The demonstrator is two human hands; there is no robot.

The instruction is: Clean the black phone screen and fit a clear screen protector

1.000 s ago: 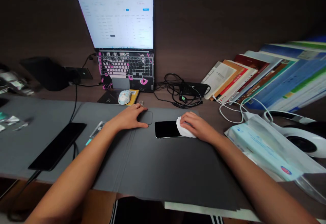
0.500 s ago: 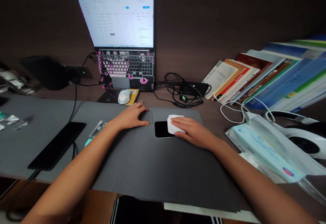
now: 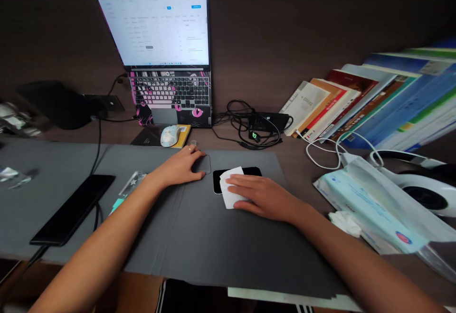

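Observation:
A black phone (image 3: 249,172) lies face up on a dark grey mat (image 3: 221,237). My right hand (image 3: 261,195) presses a white wipe (image 3: 230,190) flat against the phone's left end, fingers stretched over it. The wipe hangs over the phone's near edge onto the mat. My left hand (image 3: 183,166) rests palm down on the mat just left of the phone, fingertips on a small dark square pad (image 3: 203,165).
An open laptop (image 3: 167,56) stands at the back with a mouse (image 3: 170,136) before it. A tablet (image 3: 73,208) lies at left, tangled cables (image 3: 254,130) behind the mat, leaning books (image 3: 359,104) and a wipes packet (image 3: 370,208) at right.
My right hand has slid the wipe leftward along the phone, from its right end to its left end. The left hand has stayed on the pad.

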